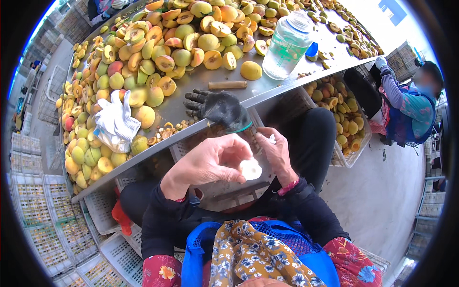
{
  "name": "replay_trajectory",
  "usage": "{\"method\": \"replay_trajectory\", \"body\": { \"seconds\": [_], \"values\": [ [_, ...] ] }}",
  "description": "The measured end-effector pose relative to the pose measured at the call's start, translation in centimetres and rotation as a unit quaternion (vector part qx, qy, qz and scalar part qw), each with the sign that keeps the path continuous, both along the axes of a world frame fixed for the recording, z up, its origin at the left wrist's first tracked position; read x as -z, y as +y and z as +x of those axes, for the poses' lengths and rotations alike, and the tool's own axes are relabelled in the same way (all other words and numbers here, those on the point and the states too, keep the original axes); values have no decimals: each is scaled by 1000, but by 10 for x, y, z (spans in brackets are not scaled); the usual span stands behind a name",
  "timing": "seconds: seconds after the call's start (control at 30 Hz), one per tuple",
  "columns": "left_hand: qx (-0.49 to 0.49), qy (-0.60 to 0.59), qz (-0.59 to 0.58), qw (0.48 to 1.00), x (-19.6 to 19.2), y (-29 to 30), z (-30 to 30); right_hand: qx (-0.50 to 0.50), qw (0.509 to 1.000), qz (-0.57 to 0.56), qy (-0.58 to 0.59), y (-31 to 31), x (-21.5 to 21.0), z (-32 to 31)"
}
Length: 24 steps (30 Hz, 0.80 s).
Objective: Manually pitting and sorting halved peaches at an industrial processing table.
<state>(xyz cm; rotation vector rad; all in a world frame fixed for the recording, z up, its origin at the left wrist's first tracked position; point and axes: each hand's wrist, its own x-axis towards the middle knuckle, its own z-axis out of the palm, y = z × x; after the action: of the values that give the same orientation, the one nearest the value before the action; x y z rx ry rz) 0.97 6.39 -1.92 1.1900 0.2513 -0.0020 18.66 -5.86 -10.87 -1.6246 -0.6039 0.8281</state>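
Observation:
My left hand point(210, 160) is in front of the table edge, thumb and fingers closed on a small white round piece point(250, 169) whose exact kind I cannot make out. Close beside it, my right hand point(277, 152) pinches a small white bit point(272, 138). Just beyond both hands, a black coated work glove point(220, 110) with a green cuff lies over the metal table's edge. A pair of white cloth gloves point(114, 122) rests on the heap of whole and halved yellow peaches point(158, 62) at the left.
A short wooden stick point(227, 85) and a large clear jar point(289, 45) stand or lie on the metal table point(167, 112). Below its right side is a crate of peach halves point(342, 119). Stacked white crates point(43, 210) fill the left. Another person point(411, 105) sits at the right.

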Motion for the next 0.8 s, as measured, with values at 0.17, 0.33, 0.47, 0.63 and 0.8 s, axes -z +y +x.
{"method": "replay_trajectory", "body": {
  "seconds": [0.17,0.33,0.47,0.63,0.8],
  "values": [
    [17,40,67,997,21,9,1,82,993,88,-22,23,-26,59],
    [17,62,384,921,49,14,-4,130,937,128,-299,62,-71,132],
    [58,118,434,891,67,13,-12,104,913,33,-393,99,-75,168],
    [62,99,361,925,114,27,-29,174,915,108,-347,128,-52,168],
    [52,140,330,932,113,29,-23,92,916,172,-351,131,-43,171]
  ]
}}
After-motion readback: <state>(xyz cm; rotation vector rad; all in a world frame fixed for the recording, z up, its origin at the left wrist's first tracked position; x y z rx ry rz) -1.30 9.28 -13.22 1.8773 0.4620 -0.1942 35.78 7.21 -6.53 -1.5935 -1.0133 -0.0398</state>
